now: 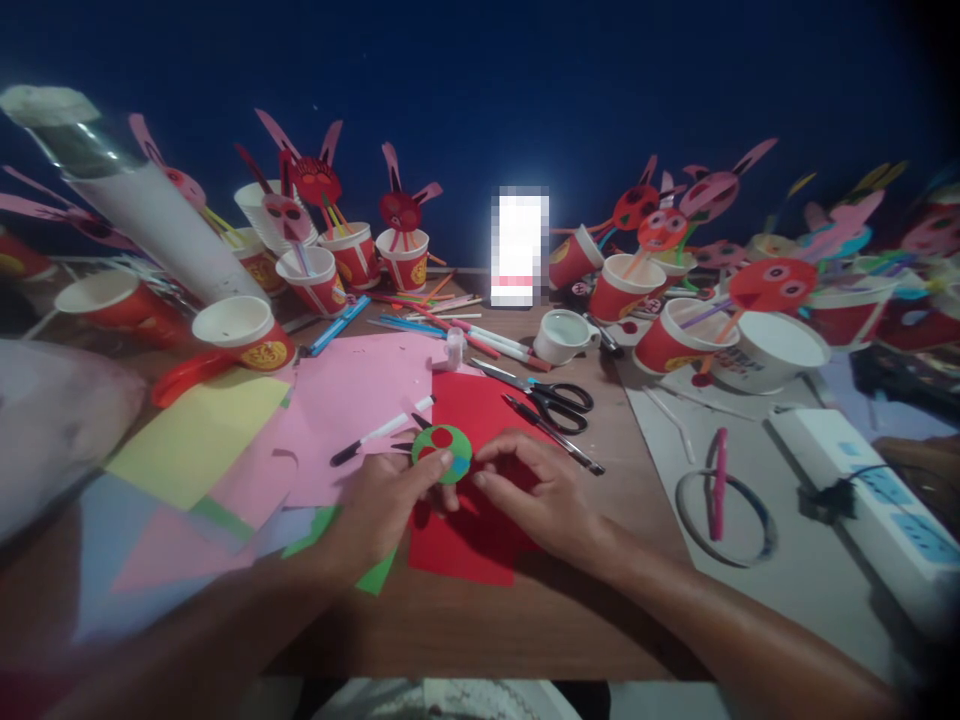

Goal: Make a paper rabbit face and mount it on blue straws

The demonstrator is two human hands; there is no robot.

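Head view: left hand (pixel 386 508) pinched a green paper disc (pixel 444 455), centre near, above the red sheet (pixel 472 545). Right hand (pixel 536 495) half curled, fingertips at the disc's right rim; grip unclear in blur. Scissors (pixel 559 402) lay just beyond, right.

Green disc (pixel 442 452), in the grip of the left hand (pixel 379 505): matt smooth paper, with red paper dots on its face. Under the grip: red sheet (pixel 469 540), matt paper. Left of the grip: pink sheet (pixel 360 400), same matt paper. Table (pixel 480 630): brown wood look, low sheen. Beyond the grip, rightward: scissors (pixel 559 405), dull-shining metal blades, glossy black plastic handles. Far right: power strip (pixel 870 480), smooth white plastic.
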